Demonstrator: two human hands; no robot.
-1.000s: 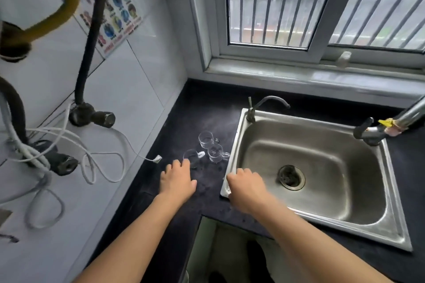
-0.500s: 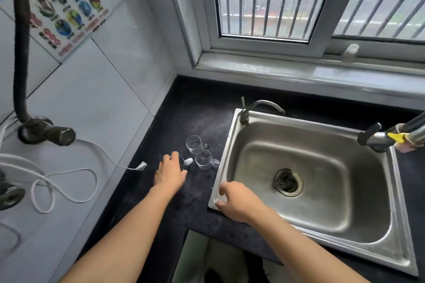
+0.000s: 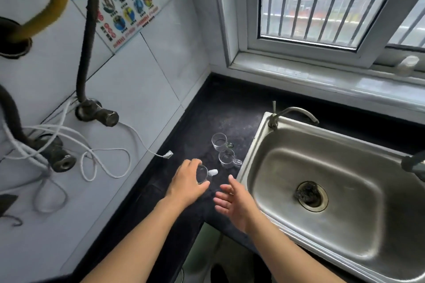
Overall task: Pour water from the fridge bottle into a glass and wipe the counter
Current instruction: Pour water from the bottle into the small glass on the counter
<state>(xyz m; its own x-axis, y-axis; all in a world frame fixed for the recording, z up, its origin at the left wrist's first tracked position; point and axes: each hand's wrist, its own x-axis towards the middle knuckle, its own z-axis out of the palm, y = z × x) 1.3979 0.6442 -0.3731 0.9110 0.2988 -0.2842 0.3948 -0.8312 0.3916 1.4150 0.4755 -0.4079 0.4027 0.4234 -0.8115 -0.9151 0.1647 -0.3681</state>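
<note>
My left hand (image 3: 187,182) is closed around a small clear glass cup (image 3: 202,174) with a white handle, tilted just above the black counter (image 3: 230,110). My right hand (image 3: 234,200) hovers open beside it, palm facing left, holding nothing. Two more small clear glass cups (image 3: 219,141) (image 3: 227,158) stand on the counter just behind, close to the sink's left rim. No bottle and no cloth are in view.
A steel sink (image 3: 259,142) with a small tap (image 3: 292,111) fills the right side. A white cable (image 3: 142,145) hangs from the tiled wall on the left, with dark pipes (image 3: 96,112). The window sill (image 3: 322,80) runs along the back.
My left hand has taken hold of the nearest glass cup and tipped it. My right hand has left the sink rim and opened beside the cup.
</note>
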